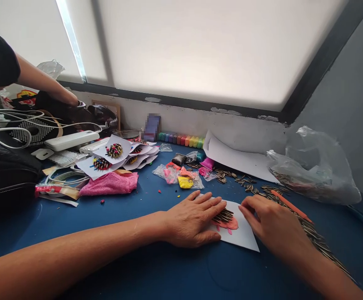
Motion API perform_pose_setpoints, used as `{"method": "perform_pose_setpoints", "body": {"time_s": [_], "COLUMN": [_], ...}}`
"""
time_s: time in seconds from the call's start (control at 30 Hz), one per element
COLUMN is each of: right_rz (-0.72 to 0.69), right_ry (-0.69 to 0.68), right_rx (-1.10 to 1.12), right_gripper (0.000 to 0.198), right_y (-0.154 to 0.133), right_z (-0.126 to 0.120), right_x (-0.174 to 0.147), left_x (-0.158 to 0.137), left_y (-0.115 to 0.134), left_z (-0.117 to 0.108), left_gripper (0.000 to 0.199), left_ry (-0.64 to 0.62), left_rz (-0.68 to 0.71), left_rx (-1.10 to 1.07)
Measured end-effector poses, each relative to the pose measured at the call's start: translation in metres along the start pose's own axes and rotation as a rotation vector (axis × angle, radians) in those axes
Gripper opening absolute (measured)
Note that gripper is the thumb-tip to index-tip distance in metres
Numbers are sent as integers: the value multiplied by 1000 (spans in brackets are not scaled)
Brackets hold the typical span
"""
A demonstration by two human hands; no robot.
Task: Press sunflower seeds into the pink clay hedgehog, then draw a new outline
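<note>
My left hand lies flat with fingers spread over a small white paper card. Part of the card and its picture is hidden beneath it. On the card is an orange-pink clay shape with striped sunflower seeds stuck in it and small pink clay bits along its lower side. My right hand hovers at the card's right edge, thumb and fingertips drawn together in a pinch. Whatever it may hold is too small to make out. A long pile of loose sunflower seeds runs beside and behind that hand.
An orange stick-like tool lies on the seeds. Packets of coloured clay, a plastic bag and white paper sheets stand further back. Finished-looking seed cards rest on the left near a pink cloth. Another person's arm reaches in.
</note>
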State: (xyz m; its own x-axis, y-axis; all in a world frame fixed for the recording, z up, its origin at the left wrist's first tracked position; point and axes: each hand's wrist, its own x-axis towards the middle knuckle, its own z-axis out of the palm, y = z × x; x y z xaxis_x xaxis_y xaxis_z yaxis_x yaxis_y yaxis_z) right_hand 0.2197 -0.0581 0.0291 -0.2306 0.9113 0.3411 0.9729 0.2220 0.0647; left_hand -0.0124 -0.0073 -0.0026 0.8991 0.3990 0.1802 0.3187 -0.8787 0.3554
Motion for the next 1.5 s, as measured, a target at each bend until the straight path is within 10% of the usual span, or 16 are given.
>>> {"method": "perform_pose_setpoints", "body": {"time_s": [0.6, 1.5], "right_rz": [-74, -107], "right_ry": [-132, -181], "right_rx": [7, 25], "right_gripper": [33, 29], "right_y": [6, -3], "right_z": [53, 51], "right_x": [115, 115], "left_x": [1, 0], "left_y": [0, 0], "left_z": [-1, 0], "left_gripper": [73, 70], "left_ry": [-6, 37], "left_rz": [-17, 4], "left_rx": [5, 38]}}
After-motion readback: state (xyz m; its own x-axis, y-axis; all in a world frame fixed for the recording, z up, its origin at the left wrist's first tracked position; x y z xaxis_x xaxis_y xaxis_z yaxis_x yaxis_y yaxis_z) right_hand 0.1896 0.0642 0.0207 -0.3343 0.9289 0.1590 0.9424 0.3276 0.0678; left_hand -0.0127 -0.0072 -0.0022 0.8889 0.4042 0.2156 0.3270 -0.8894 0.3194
